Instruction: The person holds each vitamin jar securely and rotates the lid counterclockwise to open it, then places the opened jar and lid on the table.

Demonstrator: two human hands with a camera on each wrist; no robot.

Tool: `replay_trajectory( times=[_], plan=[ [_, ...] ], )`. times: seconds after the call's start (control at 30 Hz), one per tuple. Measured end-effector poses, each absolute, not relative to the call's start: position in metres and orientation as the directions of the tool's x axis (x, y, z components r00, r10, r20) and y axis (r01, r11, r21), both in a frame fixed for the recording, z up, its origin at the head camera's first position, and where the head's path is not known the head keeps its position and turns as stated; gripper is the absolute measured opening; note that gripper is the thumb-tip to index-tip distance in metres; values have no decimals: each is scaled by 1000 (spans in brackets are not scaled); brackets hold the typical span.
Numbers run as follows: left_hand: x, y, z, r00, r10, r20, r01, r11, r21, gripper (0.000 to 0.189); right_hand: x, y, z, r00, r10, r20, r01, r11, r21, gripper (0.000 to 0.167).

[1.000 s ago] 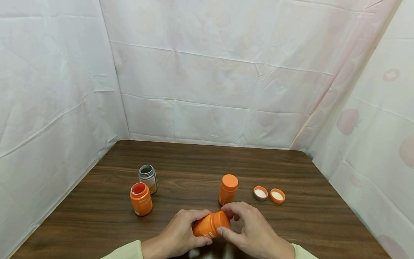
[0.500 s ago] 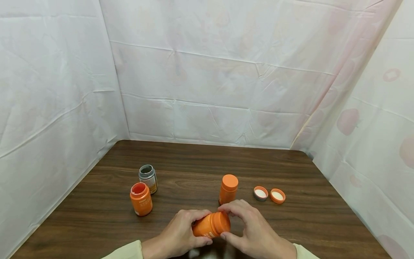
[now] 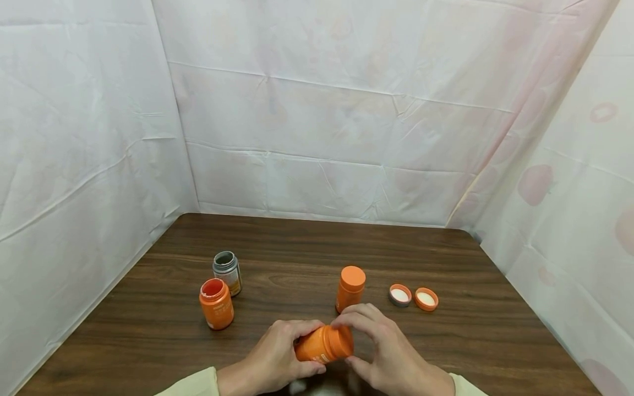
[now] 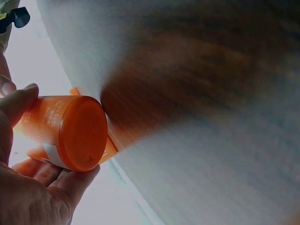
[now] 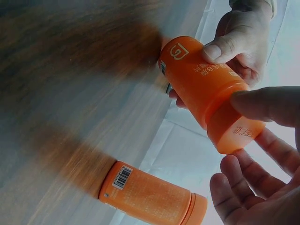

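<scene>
My left hand (image 3: pixel 277 355) grips an orange pill bottle (image 3: pixel 313 346) round its body, tilted with its capped end toward the right. In the left wrist view the base of that bottle (image 4: pixel 84 133) faces the camera. The fingers and thumb of my right hand (image 3: pixel 388 349) are curled about the orange cap (image 3: pixel 340 341). In the right wrist view one digit lies on the cap (image 5: pixel 234 126) and other fingertips touch its far edge. Just behind the hands stands another capped orange bottle (image 3: pixel 349 290), seen from the side as an orange bottle (image 5: pixel 152 194).
Toward the left stand an uncapped orange bottle (image 3: pixel 217 308) and an uncapped grey bottle (image 3: pixel 228 275). A grey-sided cap (image 3: pixel 399 295) and an orange cap (image 3: pixel 426 299) lie upturned at right on the dark wooden table (image 3: pixel 287 242). White sheeting (image 3: pixel 317 121) surrounds the table.
My right hand's fingers have shifted round the cap, the index finger coming over its top and the thumb sliding right along its lower edge. The left hand and bottle stay put.
</scene>
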State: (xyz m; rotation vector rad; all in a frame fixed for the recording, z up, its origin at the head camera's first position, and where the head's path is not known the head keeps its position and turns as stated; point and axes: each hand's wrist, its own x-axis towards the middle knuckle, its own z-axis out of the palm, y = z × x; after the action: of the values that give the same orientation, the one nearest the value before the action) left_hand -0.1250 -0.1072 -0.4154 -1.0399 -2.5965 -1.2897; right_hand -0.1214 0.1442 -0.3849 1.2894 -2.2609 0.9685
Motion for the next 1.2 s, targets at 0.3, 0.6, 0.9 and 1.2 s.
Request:
replay_trajectory(
  times=[0.3, 0.6, 0.9, 1.2],
  plan=[
    [-125, -107, -415, -769, 543, 337, 597, 423, 682, 51, -122, 143, -385, -513, -608, 606, -857, 327, -398, 76],
    [-125, -107, -415, -765, 545, 343, 602, 415, 682, 49, -121, 142, -384, -524, -589, 615, -850, 319, -419, 70],
    [-125, -106, -415, -768, 542, 341, 598, 418, 683, 47, -118, 141, -384, -693, -481, 537, -721, 456, -522, 45],
    [-124, -106, -415, -775, 540, 327, 587, 425, 689, 48, -117, 141, -383, -817, -414, 402, -577, 581, -574, 36]
  ],
)
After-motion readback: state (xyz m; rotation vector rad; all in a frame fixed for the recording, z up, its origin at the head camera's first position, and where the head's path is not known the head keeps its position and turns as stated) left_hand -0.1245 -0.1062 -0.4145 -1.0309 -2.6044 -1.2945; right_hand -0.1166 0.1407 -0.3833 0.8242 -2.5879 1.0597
